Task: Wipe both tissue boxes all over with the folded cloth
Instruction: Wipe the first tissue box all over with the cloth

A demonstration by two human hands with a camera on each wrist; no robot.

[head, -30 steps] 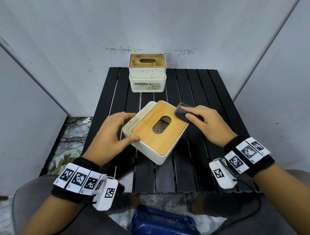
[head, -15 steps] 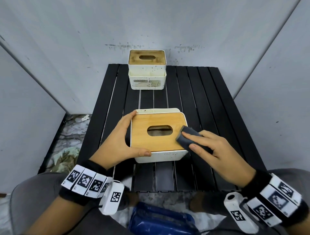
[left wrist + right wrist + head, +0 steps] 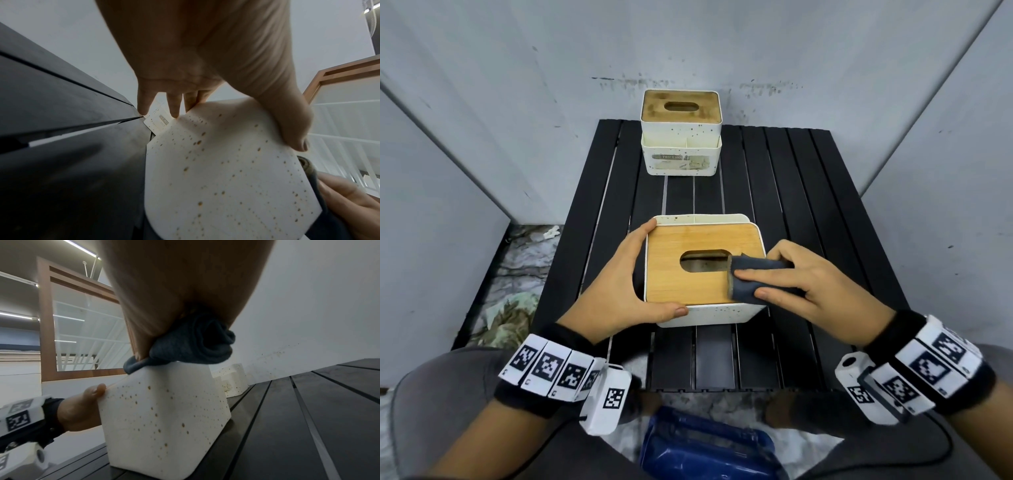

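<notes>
Bamboo covers the top of the near tissue box (image 3: 703, 270), a white speckled box at the centre of the frame on the black slatted tabletop (image 3: 808, 219). The folded cloth (image 3: 751, 279), dark grey, lies on the lid's right end beside the oval slot, pressed down by the right hand (image 3: 811, 291), whose fingers lie over it with the thumb behind. The left hand (image 3: 616, 291) clasps the box's left end, its thumb on the near side and its fingers round the far corner.

Two tissue boxes are in sight, and one cloth. The far tissue box (image 3: 681, 137) stands well apart at the tabletop's back edge, upper centre of the frame, with a stained lid and a label on its front. Pale grey walls close in the tabletop on three sides.

From the left wrist, brown specks show on the near box's side wall (image 3: 226, 170). From the right wrist, the cloth (image 3: 195, 344) looks bunched under the palm, and a wood-framed window (image 3: 82, 321) fills the left of the frame.
</notes>
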